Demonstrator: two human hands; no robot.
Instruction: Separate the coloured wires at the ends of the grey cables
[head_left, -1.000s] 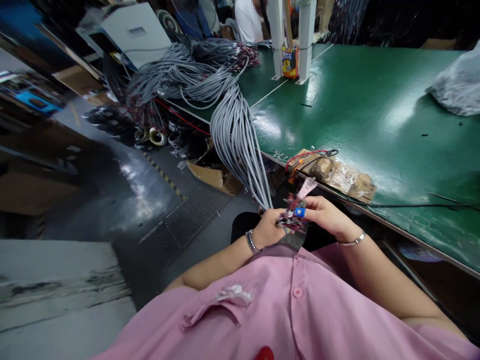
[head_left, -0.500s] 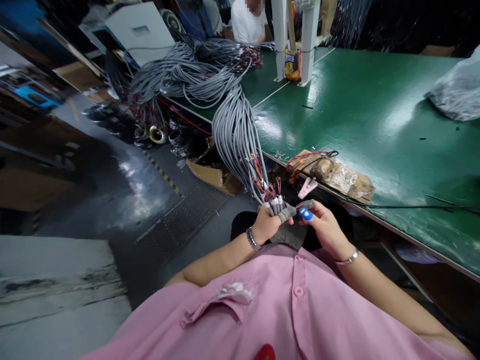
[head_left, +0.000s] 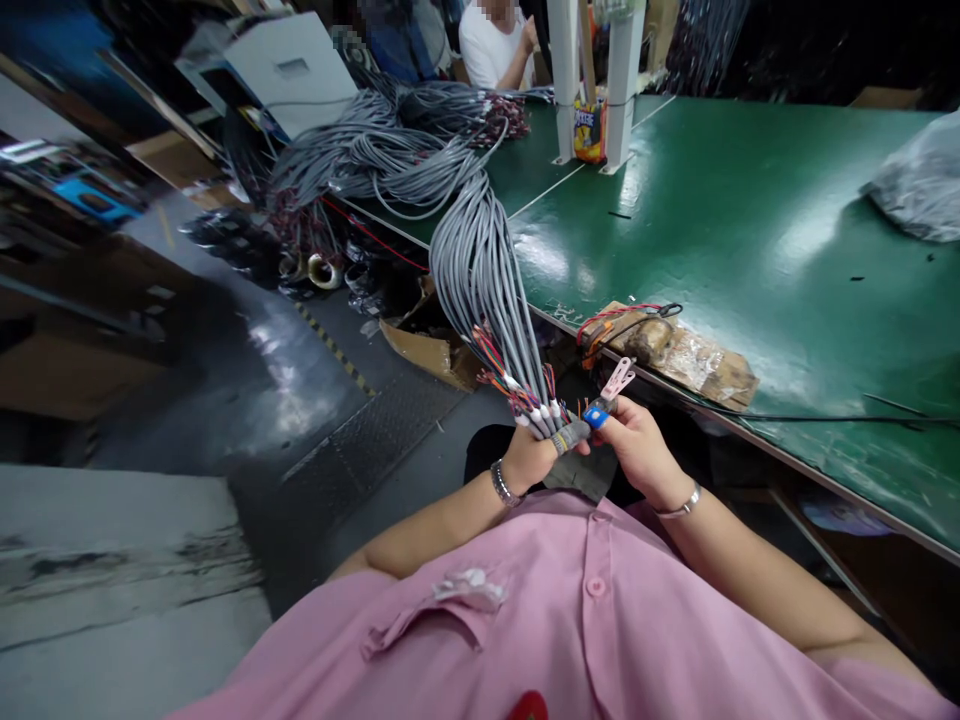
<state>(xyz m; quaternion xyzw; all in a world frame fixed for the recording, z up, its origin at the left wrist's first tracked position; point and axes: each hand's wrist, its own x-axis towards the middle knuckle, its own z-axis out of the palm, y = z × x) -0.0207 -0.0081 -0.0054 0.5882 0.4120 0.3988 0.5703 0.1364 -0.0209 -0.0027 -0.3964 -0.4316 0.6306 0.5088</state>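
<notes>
My left hand [head_left: 534, 455] is wrapped round the end of a bundle of grey cables [head_left: 487, 270], just below their white-banded ends and loose coloured wires [head_left: 499, 365]. The bundle drapes off the table edge from a larger pile. My right hand [head_left: 637, 445], with a blue cover [head_left: 595, 416] on one finger, is pinched close beside the left fingertips. A pink clip [head_left: 619, 377] stands up at the right fingertips. Whether the fingers also hold a single wire there is too small to tell.
On the green table [head_left: 712, 210], a taped wooden block [head_left: 690, 360] with red and black leads lies near the front edge. White posts [head_left: 621, 90] rise behind. A plastic bag [head_left: 919, 185] is at right, a cardboard box [head_left: 424, 345] below the edge. A person [head_left: 495, 45] sits beyond.
My right hand has moved slightly left, nearer my left hand. The pink clip now stands upright at its fingertips. The coloured wires have spread to the left.
</notes>
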